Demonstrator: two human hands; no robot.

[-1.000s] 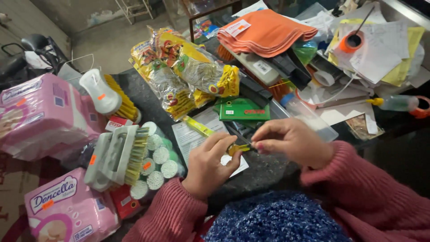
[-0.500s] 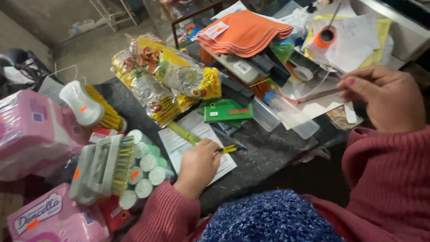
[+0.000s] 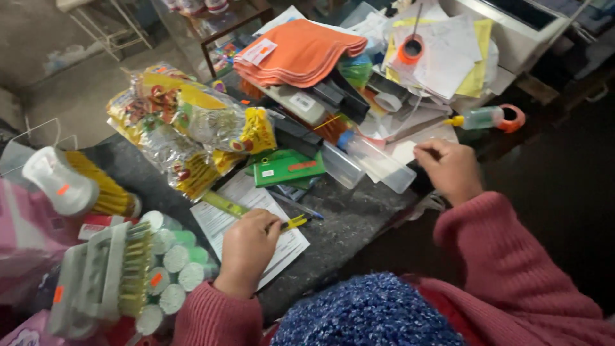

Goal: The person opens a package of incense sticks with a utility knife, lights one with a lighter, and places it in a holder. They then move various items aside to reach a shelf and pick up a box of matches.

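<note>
Hands of one person in pink knitted sleeves work over a cluttered dark tabletop, seen from above past a blue woolly hat. Left hand lies curled, knuckles up, on one printed paper sheet, its fingers closed around a small yellow tool whose tip pokes out just past the fingertips. Right hand is well apart from the left, loosely closed with thumb against the fingertips; whether it pinches anything cannot be told. Just beside the right hand, toward the left one, lies one clear plastic box. Beyond the left hand sit one flat green case and one blue pen, and farther on a heap of shiny foil packets printed yellow and red, too jumbled to count. Past those rests one stack of folded orange cloths. Beyond the right hand are loose papers, one orange tape roll and one small bottle with a yellow cap. On the outer side of the left hand stands a cluster of roughly eight white and green capped rolls, one grey scrubbing brush with yellow bristles, and one white-handled yellow brush.
</note>
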